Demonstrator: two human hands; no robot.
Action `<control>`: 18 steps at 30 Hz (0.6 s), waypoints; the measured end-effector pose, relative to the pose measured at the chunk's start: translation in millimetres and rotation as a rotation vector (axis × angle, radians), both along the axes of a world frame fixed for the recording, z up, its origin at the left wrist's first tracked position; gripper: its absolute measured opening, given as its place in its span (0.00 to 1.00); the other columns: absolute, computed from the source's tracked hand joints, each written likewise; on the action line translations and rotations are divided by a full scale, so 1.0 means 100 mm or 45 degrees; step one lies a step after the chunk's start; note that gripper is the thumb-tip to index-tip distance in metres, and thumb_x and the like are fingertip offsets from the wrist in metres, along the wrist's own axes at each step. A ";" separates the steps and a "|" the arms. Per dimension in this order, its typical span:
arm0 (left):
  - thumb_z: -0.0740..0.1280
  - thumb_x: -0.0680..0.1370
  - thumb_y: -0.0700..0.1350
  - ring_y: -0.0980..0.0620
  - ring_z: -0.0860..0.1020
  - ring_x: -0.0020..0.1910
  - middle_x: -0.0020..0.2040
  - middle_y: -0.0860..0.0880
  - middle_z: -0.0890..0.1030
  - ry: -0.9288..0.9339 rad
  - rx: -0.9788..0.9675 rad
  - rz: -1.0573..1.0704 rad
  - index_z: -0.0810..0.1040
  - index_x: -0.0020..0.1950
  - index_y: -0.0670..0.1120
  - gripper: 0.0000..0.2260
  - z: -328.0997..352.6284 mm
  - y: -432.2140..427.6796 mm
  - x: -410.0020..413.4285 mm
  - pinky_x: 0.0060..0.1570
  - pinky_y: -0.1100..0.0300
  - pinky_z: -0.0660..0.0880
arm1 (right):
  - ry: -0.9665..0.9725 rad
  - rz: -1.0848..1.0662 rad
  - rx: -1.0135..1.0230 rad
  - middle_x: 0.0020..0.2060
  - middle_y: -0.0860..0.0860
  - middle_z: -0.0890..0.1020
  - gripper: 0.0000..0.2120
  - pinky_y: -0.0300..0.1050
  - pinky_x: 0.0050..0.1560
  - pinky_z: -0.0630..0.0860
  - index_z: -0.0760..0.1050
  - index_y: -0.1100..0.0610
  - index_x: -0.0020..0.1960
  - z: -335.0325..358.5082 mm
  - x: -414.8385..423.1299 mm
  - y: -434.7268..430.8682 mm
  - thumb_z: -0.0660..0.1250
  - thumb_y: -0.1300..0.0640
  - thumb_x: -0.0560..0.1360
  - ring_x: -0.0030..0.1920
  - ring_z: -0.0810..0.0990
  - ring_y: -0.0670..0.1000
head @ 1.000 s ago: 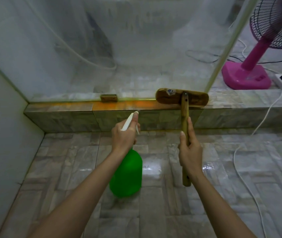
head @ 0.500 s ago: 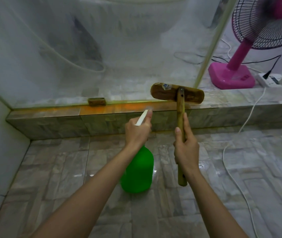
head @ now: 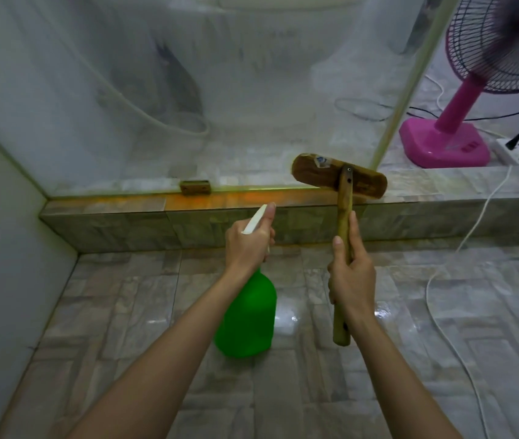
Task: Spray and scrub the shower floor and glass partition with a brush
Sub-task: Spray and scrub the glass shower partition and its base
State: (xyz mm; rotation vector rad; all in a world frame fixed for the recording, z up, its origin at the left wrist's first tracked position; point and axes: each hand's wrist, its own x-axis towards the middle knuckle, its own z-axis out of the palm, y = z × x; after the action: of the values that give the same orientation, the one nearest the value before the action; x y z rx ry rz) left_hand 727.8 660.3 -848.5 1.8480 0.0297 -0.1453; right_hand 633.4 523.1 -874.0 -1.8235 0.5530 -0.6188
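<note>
spray bottle [head: 247, 315] left of brush [head: 342, 198], glass partition [head: 188, 90] behind, fan [head: 460, 122] far rt

One brush [head: 331, 176], one spray bottle [head: 248, 321], one fan [head: 441, 147].

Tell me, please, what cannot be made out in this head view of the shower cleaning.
Head view throughout.
1. Bristles: hidden behind the wooden head of the brush; contact with the glass partition unclear.
2. Trigger of the spray bottle: covered by the left hand.
3. Head of the fan: blurred, cut off by the top and right edges.
4. Things beyond the glass: veiled by its haze.
</note>
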 end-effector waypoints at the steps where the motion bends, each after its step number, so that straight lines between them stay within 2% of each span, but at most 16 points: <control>1: 0.64 0.81 0.60 0.54 0.75 0.23 0.30 0.45 0.80 0.003 -0.017 0.055 0.80 0.35 0.43 0.24 0.01 0.08 0.02 0.24 0.66 0.72 | -0.009 0.006 0.007 0.27 0.44 0.70 0.24 0.44 0.25 0.69 0.55 0.30 0.72 -0.01 0.00 0.04 0.56 0.51 0.82 0.25 0.66 0.51; 6: 0.64 0.82 0.59 0.58 0.73 0.18 0.31 0.44 0.81 0.018 -0.065 0.259 0.82 0.38 0.40 0.25 0.02 0.49 0.12 0.22 0.66 0.70 | 0.015 0.099 -0.013 0.26 0.53 0.67 0.24 0.45 0.24 0.66 0.55 0.31 0.72 -0.09 0.03 0.33 0.56 0.52 0.82 0.25 0.64 0.52; 9: 0.64 0.81 0.61 0.55 0.75 0.21 0.26 0.47 0.78 -0.003 -0.003 0.303 0.80 0.32 0.43 0.26 0.01 0.68 0.11 0.28 0.63 0.74 | 0.042 0.202 -0.105 0.26 0.50 0.68 0.25 0.39 0.23 0.63 0.56 0.37 0.75 -0.12 0.07 0.55 0.57 0.54 0.82 0.23 0.63 0.44; 10: 0.64 0.81 0.61 0.54 0.75 0.21 0.26 0.47 0.79 -0.015 0.005 0.329 0.79 0.32 0.44 0.26 0.01 0.75 0.12 0.28 0.63 0.74 | 0.052 0.223 -0.131 0.26 0.50 0.70 0.25 0.37 0.23 0.62 0.56 0.38 0.75 -0.13 0.09 0.62 0.57 0.54 0.82 0.23 0.64 0.44; 11: 0.63 0.81 0.61 0.55 0.75 0.20 0.27 0.48 0.79 -0.020 0.008 0.351 0.80 0.32 0.44 0.26 0.02 0.82 0.13 0.27 0.63 0.73 | 0.063 0.241 -0.145 0.27 0.52 0.71 0.25 0.37 0.22 0.63 0.56 0.38 0.75 -0.13 0.11 0.69 0.57 0.54 0.82 0.23 0.64 0.44; 14: 0.63 0.82 0.60 0.59 0.72 0.18 0.29 0.47 0.80 -0.003 -0.005 0.412 0.80 0.34 0.44 0.25 0.06 0.99 0.13 0.22 0.66 0.70 | 0.089 0.290 -0.128 0.31 0.59 0.75 0.25 0.49 0.24 0.68 0.53 0.38 0.76 -0.14 0.18 0.84 0.56 0.54 0.83 0.25 0.66 0.47; 18: 0.63 0.82 0.60 0.59 0.72 0.18 0.29 0.45 0.79 -0.013 -0.033 0.518 0.79 0.35 0.41 0.26 0.11 1.22 0.07 0.22 0.67 0.69 | 0.154 0.326 -0.150 0.25 0.51 0.67 0.28 0.46 0.26 0.67 0.48 0.40 0.77 -0.03 0.43 0.80 0.54 0.57 0.83 0.25 0.66 0.49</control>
State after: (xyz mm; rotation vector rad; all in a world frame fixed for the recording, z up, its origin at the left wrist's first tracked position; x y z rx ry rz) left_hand 734.6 782.0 -837.5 1.7787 0.3921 0.1474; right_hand 676.5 603.5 -877.1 -2.0126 0.3595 -0.3757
